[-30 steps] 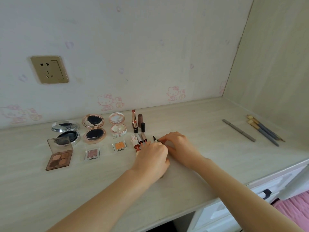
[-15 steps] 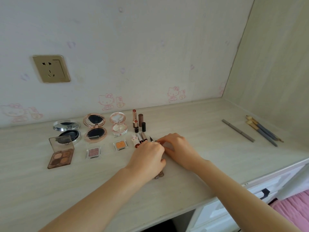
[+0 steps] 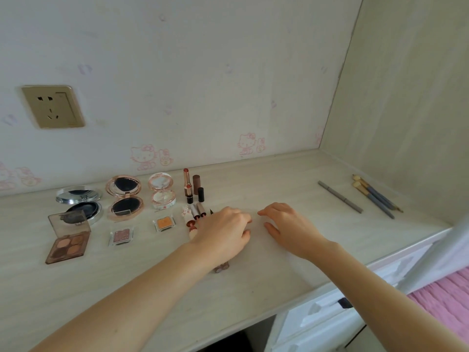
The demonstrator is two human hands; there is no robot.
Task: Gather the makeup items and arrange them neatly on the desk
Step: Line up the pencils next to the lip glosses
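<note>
While under left hand [image 3: 223, 235], eyeliner [image 3: 221, 267] tip faces wall

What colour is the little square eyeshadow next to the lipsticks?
Orange, in a clear case. The head view shows it.

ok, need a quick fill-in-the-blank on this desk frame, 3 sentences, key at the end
The eyeshadow palette holds ____ pans of colour.
The grey pencil lies to the ____ of the right hand.
The small square pan in front of the white floral compact is ____ in colour.
Missing words: four; right; orange
</note>
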